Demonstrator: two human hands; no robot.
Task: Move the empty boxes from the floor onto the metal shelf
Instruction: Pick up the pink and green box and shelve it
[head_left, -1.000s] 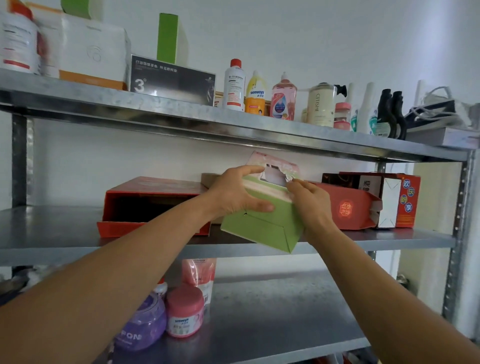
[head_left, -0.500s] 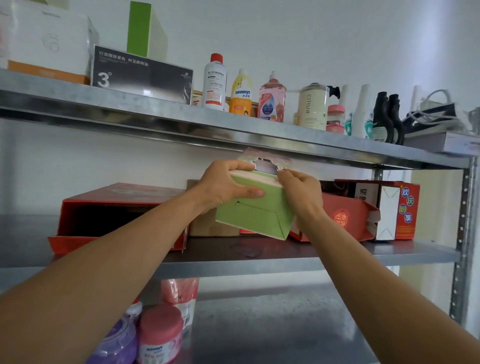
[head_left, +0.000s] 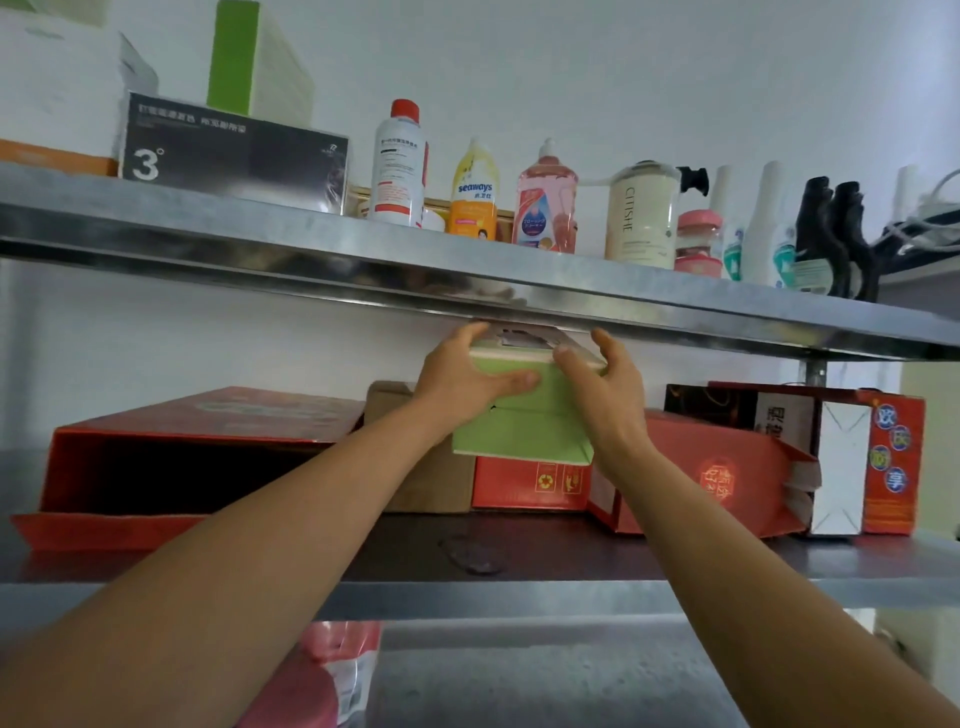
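You have the green box (head_left: 519, 421) held between both hands at the middle tier of the metal shelf (head_left: 519, 587), its top close under the edge of the tier above and its underside above the small red box (head_left: 524, 486) at the back. Your left hand (head_left: 457, 382) wraps its left side with the fingers (head_left: 511, 380) curled across the front face, and your right hand (head_left: 605, 387) clasps the right side, thumb over the top rim; both are closed on the box, so it is not yet set down. Already on this tier are a large red box (head_left: 197, 457) lying open at the left, a brown carton (head_left: 421, 467) behind your left wrist, and two more red boxes (head_left: 727, 475) at the right, so I judge several moves done. The green one looks nearly placed; it only needs lowering and releasing. The floor is out of view, so I cannot tell how many boxes remain there.
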